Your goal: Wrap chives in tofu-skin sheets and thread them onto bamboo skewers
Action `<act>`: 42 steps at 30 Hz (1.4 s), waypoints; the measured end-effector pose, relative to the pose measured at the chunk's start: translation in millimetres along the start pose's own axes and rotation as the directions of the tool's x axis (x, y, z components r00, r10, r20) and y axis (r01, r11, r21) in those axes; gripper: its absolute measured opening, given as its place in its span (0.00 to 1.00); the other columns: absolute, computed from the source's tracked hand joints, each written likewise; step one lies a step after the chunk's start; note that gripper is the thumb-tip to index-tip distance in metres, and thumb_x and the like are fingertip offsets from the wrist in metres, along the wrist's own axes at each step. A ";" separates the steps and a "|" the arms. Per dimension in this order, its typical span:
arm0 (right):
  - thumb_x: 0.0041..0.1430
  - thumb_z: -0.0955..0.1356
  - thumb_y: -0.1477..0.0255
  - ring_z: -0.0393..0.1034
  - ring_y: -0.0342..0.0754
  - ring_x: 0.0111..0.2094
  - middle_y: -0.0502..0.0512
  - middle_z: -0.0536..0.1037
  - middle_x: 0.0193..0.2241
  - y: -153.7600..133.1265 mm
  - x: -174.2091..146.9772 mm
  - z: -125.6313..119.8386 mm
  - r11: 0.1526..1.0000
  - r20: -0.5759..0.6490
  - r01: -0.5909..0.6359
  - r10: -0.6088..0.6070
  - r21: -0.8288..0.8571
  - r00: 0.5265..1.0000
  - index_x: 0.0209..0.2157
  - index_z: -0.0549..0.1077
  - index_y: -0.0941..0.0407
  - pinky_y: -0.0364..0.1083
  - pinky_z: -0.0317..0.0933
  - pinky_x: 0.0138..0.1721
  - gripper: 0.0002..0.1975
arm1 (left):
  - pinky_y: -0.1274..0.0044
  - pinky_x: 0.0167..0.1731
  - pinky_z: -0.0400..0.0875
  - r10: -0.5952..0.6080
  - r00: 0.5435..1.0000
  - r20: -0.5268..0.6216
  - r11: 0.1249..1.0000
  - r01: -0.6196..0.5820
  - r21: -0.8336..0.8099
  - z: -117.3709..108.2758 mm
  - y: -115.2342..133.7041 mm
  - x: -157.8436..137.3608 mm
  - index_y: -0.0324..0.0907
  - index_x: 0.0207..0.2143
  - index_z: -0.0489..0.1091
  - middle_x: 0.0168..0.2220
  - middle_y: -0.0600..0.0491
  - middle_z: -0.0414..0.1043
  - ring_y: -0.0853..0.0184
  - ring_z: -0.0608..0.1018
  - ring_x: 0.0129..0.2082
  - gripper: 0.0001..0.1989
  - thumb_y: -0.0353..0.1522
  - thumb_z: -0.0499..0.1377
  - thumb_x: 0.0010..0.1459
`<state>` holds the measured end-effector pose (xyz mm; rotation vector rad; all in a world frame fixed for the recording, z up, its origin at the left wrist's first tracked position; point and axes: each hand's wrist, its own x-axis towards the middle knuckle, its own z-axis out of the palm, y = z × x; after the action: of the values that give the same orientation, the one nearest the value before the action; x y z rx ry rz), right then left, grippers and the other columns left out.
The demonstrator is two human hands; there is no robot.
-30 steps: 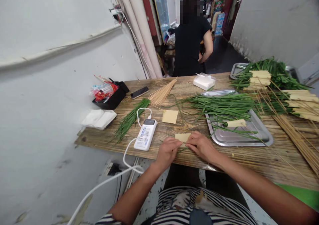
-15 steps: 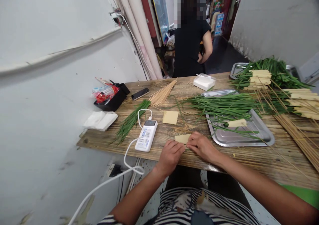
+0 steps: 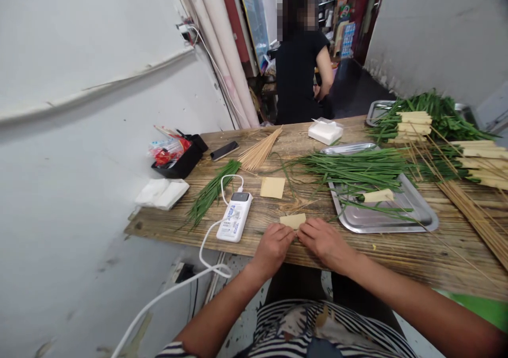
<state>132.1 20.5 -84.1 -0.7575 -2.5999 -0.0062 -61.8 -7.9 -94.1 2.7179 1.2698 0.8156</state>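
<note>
Near the table's front edge, a pale yellow tofu sheet lies partly under my fingers. My left hand pinches its near edge from the left, fingers closed. From the right, my right hand grips the same edge, its fingertips almost meeting the left ones. Whatever is inside the fold is hidden by my fingers. Just beyond lies a small stack of square tofu sheets. To the right, a metal tray holds long green chives and one tofu roll with green ends.
A white power bank with a cable stands left of my hands, beside more chives. Bamboo skewers, a phone and a black box lie behind. Finished-looking rolls are at right. A person is beyond the table.
My right hand's fingers have shifted down toward the near edge, so more of the sheet's far side shows. The person beyond the table has leaned slightly left.
</note>
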 end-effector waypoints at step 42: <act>0.66 0.58 0.72 0.57 0.44 0.32 0.53 0.69 0.28 19.5 18.0 6.4 0.967 0.199 -0.090 0.042 0.240 0.979 0.26 0.71 0.58 0.45 0.51 0.35 0.17 | 0.71 0.42 0.57 -0.050 0.998 0.030 0.991 0.046 0.122 -7.9 1.7 0.2 0.41 0.40 0.70 0.33 0.52 0.73 0.68 0.70 0.35 0.11 0.30 0.48 0.66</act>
<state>126.0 47.0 -84.8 -0.7857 -2.6834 0.4253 -64.3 -10.4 -86.8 2.7678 1.4166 0.7082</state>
